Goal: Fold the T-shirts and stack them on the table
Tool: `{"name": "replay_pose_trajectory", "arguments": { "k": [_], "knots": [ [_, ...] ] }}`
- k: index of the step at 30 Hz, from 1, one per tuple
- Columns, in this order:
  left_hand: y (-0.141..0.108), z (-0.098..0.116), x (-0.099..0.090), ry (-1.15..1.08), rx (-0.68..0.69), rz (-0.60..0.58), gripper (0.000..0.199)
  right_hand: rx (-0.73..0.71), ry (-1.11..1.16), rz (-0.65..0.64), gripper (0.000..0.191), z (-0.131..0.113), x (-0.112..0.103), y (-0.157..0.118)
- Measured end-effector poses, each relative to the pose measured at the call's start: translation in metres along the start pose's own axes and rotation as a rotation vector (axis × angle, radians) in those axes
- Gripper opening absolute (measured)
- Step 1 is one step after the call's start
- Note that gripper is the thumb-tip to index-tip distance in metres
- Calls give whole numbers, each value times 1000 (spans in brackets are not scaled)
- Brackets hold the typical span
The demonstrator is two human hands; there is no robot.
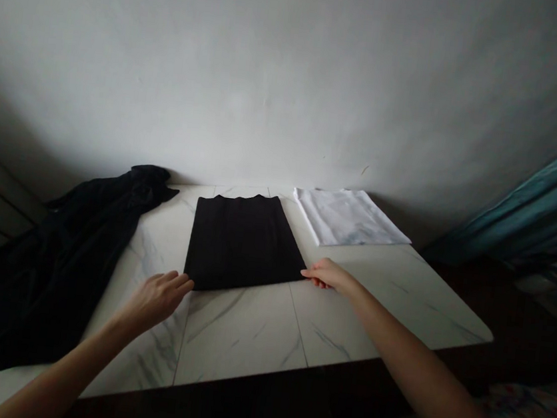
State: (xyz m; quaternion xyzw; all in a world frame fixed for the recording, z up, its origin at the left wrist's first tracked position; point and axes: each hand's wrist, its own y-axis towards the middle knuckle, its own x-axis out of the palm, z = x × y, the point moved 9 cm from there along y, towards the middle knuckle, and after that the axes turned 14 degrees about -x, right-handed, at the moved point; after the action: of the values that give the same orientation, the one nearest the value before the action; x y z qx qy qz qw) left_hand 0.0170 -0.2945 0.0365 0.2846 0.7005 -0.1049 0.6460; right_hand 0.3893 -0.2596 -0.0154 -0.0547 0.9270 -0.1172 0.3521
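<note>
A folded black cloth (242,242) lies flat on the marble-patterned table (244,329), its far edge slightly wavy. At its near left corner, my left hand (163,293) grips the fabric with fingers closed. My right hand (327,273) pinches the near right corner between thumb and fingers. The cloth's near edge runs straight between the two hands. Whether the piece is a garment cannot be made out.
To the left, a loose dark garment (66,258) sprawls over the table. A folded white cloth (350,217) rests at the back right near the wall (273,81). Teal curtain-like fabric (525,203) hangs beyond the table's right end.
</note>
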Motion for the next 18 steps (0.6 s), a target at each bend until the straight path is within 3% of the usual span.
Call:
{"name": "replay_pose_trajectory", "arguments": {
  "k": [3,4,6,9,11,13,18],
  "knots": [
    [-22,10,-10,-86,3,-45,29,8,-26,-180,44,11,12,-26],
    [-23,12,-14,-123,-4,-55,29,-1,-88,-187,42,11,10,-32],
    [-15,15,-23,-194,-26,-52,29,-45,-296,-81,34,2,-2,-33],
    [25,20,-26,-236,-100,20,40,-309,-580,221,34,-51,-17,-16],
    [61,22,-15,-213,-180,73,50,-532,-645,293,49,-87,-6,5],
    [93,22,6,-176,-267,87,59,-644,-674,269,58,-108,11,35],
    [149,-9,56,-120,-440,-27,69,-514,-690,123,68,-107,30,117]
  ]
}}
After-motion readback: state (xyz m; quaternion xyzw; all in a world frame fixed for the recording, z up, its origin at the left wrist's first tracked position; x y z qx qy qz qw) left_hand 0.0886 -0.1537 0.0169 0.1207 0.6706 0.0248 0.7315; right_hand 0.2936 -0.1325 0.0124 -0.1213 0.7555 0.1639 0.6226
